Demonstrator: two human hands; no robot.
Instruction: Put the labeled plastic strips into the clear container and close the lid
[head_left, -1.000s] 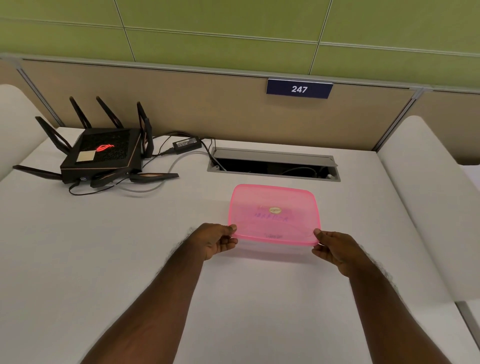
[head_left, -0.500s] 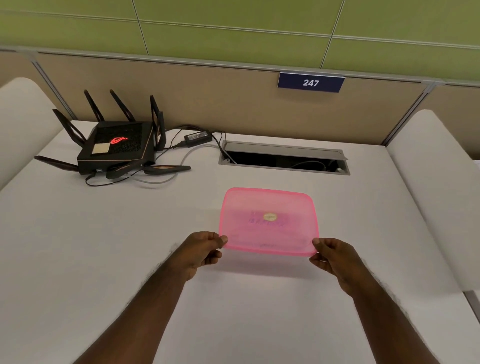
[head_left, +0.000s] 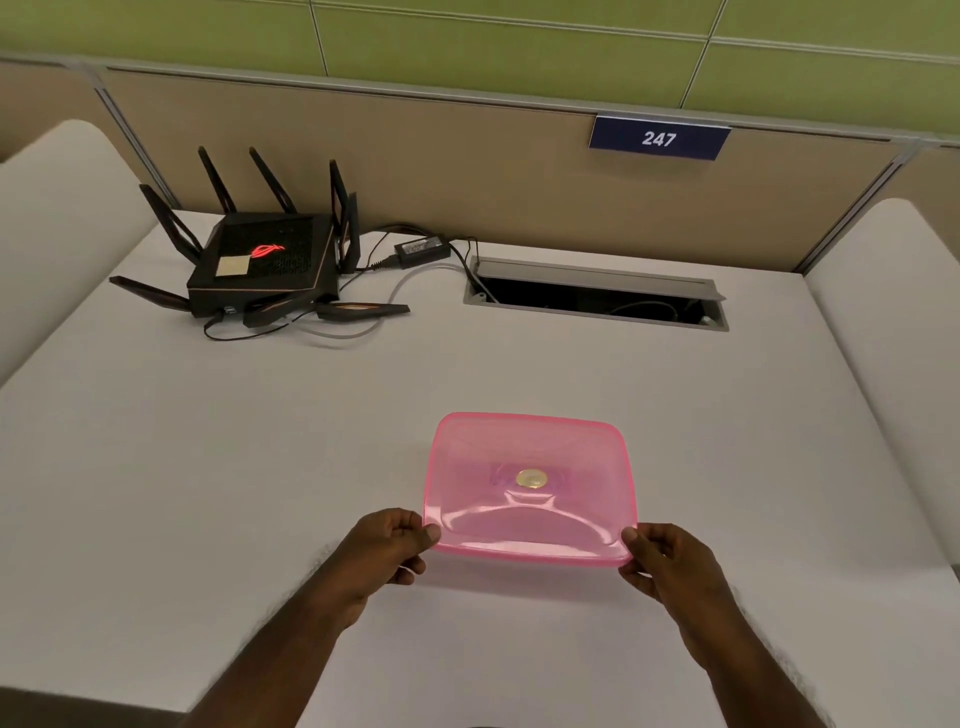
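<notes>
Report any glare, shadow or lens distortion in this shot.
Head view: a curved glare band on the pink lid; a soft shadow under its near edge on the desk; wide-angle bending of the partition's top rail; both hands sharp.

This is an office cubicle: a white laminate desk (head_left: 156, 467) is closed in at the back by a tan fabric partition panel (head_left: 467, 171) with a grey metal frame, under green wall panels (head_left: 467, 47). A dark blue number plate reading 247 (head_left: 658, 139) hangs on the partition. A grey cable hatch (head_left: 595, 296) is set into the desktop, and a black multi-antenna router (head_left: 262, 260) sits beside its black power adapter (head_left: 422, 249)
</notes>
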